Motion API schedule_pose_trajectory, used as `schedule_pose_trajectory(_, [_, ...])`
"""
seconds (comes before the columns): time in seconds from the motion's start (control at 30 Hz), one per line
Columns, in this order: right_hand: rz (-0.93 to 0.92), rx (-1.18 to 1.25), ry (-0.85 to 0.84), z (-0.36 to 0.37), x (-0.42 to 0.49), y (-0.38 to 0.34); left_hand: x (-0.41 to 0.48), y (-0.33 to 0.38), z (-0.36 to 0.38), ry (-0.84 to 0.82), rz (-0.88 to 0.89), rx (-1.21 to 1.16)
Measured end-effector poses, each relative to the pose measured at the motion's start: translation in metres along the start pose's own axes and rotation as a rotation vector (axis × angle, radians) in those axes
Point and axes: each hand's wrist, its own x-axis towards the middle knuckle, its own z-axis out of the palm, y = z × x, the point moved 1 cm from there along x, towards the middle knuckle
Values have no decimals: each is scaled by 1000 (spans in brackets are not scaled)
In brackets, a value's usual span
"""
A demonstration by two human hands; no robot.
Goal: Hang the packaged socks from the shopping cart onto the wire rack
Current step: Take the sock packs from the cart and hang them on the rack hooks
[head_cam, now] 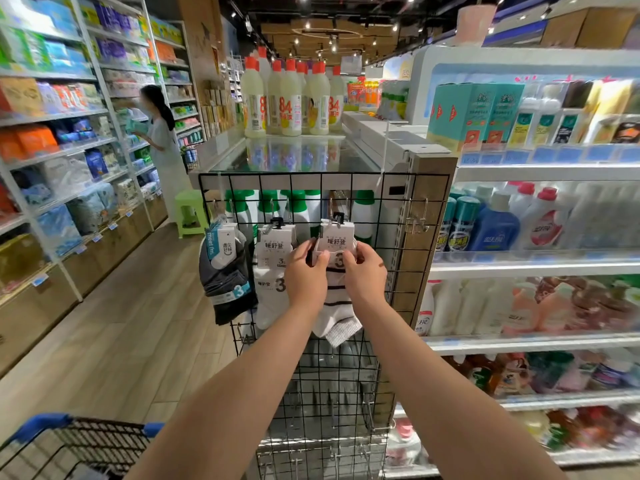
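Note:
A black wire rack [391,216] covers the end of a shelf unit. A white striped sock pack [337,239] hangs at a hook on the rack, its card label upright. My left hand [306,271] pinches the label's lower left edge. My right hand [363,270] pinches its lower right edge. To the left hang a white sock pack [273,258] and a dark grey sock pack [225,271]. The shopping cart [79,445] with blue trim sits at the bottom left; its contents are hidden.
An empty hook [417,216] sticks out at the rack's right side, more hooks lower down. Detergent shelves [540,265] stand right, tissue shelves [52,161] left. A person [162,140] stands in the aisle by a green stool [188,213].

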Motion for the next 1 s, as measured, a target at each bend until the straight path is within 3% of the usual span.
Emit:
schedule_pose_trajectory(0.33, [60, 77, 102, 2, -15, 10, -3, -13, 4, -24, 4, 103])
schedule_pose_trajectory(0.5, [65, -8, 189, 3, -47, 29, -24, -34, -5, -56, 22, 74])
schedule_pose_trajectory(0.6, [41, 16, 24, 7, -75, 46, -42, -62, -21, -148, -25, 107])
schedule_pose_trajectory(0.7, [150, 30, -204, 24, -110, 70, -66, -103, -52, -203, -130, 142])
schedule_pose_trajectory(1.0, [334, -109, -814, 136, -247, 108, -160, -228, -212, -26, -535, 246])
